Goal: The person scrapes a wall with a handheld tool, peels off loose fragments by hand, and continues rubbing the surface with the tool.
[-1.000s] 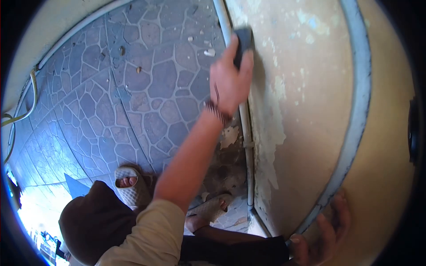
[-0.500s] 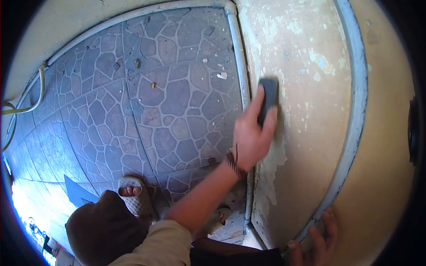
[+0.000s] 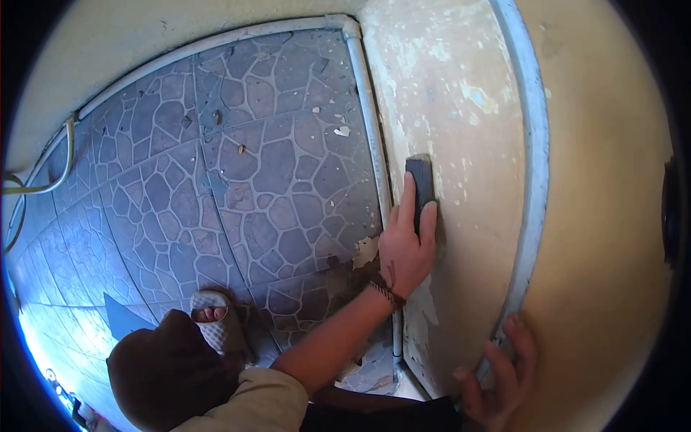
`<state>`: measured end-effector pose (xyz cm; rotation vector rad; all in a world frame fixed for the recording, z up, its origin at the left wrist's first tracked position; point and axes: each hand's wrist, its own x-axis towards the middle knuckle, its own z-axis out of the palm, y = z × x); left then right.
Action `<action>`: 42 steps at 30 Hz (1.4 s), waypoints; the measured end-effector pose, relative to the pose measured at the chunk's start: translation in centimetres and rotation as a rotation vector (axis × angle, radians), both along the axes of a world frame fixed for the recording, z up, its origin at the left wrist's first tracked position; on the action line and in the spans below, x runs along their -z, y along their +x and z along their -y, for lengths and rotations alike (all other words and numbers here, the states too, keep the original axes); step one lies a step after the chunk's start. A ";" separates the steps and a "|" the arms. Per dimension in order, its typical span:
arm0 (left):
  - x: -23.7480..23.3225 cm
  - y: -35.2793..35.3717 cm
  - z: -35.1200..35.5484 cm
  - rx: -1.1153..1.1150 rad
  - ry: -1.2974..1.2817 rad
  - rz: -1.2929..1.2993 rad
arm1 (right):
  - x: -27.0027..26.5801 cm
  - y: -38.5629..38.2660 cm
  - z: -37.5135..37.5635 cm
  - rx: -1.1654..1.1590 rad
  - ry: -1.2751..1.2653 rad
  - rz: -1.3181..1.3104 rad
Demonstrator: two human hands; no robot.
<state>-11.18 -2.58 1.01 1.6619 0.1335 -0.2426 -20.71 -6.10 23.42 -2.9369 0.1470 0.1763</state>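
Observation:
My left hand (image 3: 408,248) wears a cord bracelet and is closed on a dark grey block (image 3: 425,183), its fingers along the block's sides. The block lies against the patchy, peeling lower wall (image 3: 475,173), close to the pipe at the wall's foot. At the lower right, my right hand (image 3: 504,371) rests with bent, spread fingers at the lower end of a pale raised strip (image 3: 533,144) and the wall beside it. Nothing shows in that hand; its palm is hidden.
A pale pipe (image 3: 368,108) edges the stone-pattern tiled floor (image 3: 273,165). A large flake (image 3: 366,252) and small chips lie near it. A sandalled foot (image 3: 212,315) stands below, beside brown cloth (image 3: 169,367). A hose (image 3: 68,155) hangs at the left.
The view has shifted. My left hand has moved the block down along the wall, closer to my body. The large floor flake now shows beside the hand. My right hand remains by the strip.

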 end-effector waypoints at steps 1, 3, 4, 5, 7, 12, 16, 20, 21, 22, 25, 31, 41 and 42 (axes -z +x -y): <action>-0.5 -0.6 0.0 0.051 0.066 -0.036 | 0.1 -0.2 0.0 0.006 0.004 -0.004; 0.6 0.1 0.9 0.017 0.115 0.056 | 0.2 -1.4 0.0 0.009 -0.004 -0.039; 1.1 0.3 1.2 -0.013 0.140 0.094 | 0.1 -1.5 0.0 -0.002 -0.008 -0.063; 1.2 0.2 1.3 -0.021 0.110 0.078 | 0.1 -1.3 -0.1 0.002 -0.016 -0.046; 0.9 -0.7 1.3 -0.032 0.053 0.050 | 0.0 -0.6 -0.7 0.014 -0.028 -0.013; 0.6 -6.4 0.8 0.156 0.042 -0.055 | -0.3 -0.6 -0.4 0.031 0.004 0.005; 1.9 4.3 1.6 0.024 0.143 -0.034 | -0.1 -0.9 -0.3 0.030 -0.014 -0.032; 4.6 10.9 2.0 -0.090 0.166 0.086 | -0.3 -0.3 -0.3 0.038 -0.008 -0.050; 5.0 10.6 1.9 -0.088 0.137 0.084 | -0.7 -0.2 -0.4 0.048 -0.017 -0.057; 4.9 7.5 1.5 -0.017 0.130 0.007 | -0.9 0.1 -0.5 0.053 -0.023 -0.060; 3.9 -2.7 1.4 -0.009 0.113 -0.023 | -0.6 -0.4 -0.3 0.094 0.069 -0.023; 5.7 5.5 1.0 0.023 0.232 0.098 | -0.2 -0.8 -0.6 0.049 -0.030 -0.062; 1.5 -3.0 0.6 0.185 0.088 -0.083 | -0.2 -0.7 0.1 0.029 0.050 -0.037; 1.0 -3.4 0.3 0.187 0.050 -0.093 | -0.1 -0.9 -0.1 0.036 0.038 -0.051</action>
